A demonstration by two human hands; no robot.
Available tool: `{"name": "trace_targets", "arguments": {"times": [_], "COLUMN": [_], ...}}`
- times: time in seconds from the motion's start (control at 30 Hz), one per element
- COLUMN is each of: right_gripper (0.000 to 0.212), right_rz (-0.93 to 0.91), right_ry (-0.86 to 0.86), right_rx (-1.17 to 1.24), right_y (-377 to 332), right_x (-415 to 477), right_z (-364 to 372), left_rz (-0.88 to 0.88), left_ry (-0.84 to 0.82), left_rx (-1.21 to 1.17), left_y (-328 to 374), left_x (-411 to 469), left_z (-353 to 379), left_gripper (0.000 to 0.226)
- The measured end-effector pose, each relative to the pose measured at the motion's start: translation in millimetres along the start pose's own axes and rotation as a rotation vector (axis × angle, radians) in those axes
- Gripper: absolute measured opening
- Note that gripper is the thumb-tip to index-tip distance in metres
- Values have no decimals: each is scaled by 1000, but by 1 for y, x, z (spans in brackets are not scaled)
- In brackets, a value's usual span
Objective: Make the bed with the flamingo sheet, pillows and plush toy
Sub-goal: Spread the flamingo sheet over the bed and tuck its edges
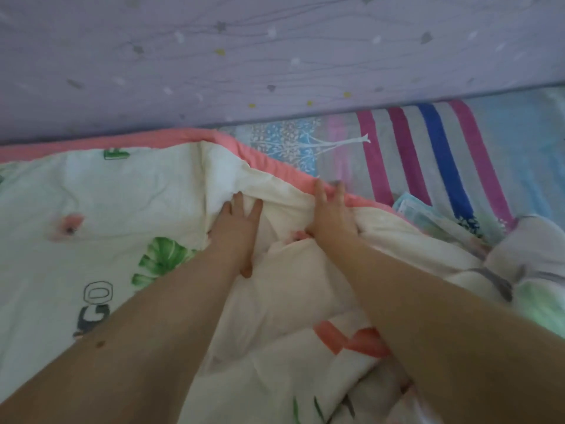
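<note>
Flamingo sheet (91, 209) bunched near far edge of bed (504, 133). Left hand (238, 231) and right hand (331, 215) press it, fingers straight. Spreading step; next, probably smooth folds outward.

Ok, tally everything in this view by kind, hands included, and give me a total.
Hands: 2 (left hand, right hand)
Flamingo sheet: 1
Striped bed cover: 1
Purple star-print fabric: 1
Pale bundle at the right, too blurred to name: 1
Total: 6
</note>
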State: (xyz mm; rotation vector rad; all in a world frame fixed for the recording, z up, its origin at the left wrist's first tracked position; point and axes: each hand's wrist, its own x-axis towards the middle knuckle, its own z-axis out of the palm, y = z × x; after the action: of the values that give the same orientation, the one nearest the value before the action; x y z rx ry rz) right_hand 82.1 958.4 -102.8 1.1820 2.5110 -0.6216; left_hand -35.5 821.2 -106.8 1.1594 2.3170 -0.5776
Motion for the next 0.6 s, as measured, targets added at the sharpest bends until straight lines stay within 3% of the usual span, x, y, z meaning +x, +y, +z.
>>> {"name": "trace_targets", "arguments": {"times": [0.13, 0.4, 0.5, 0.6], "right_gripper": [116, 113, 93, 50], "right_rz": [9, 55, 87, 46], "right_ry": [1, 5, 18, 65], "right_rx": [38, 168, 232, 200], "right_y": [1, -1, -3, -1], "right_x": [15, 15, 10, 3], "right_z": [2, -2, -6, -11], "left_rz": [10, 32, 38, 54], "left_ry": [-10, -19, -18, -23], "left_rx": [-4, -74, -71, -53], "left_y": [-2, -6, -7, -8], "left_x": [6, 5, 4, 3], "left_z": [-4, -6, -5, -7], "left_gripper": [158, 155, 156, 155]}}
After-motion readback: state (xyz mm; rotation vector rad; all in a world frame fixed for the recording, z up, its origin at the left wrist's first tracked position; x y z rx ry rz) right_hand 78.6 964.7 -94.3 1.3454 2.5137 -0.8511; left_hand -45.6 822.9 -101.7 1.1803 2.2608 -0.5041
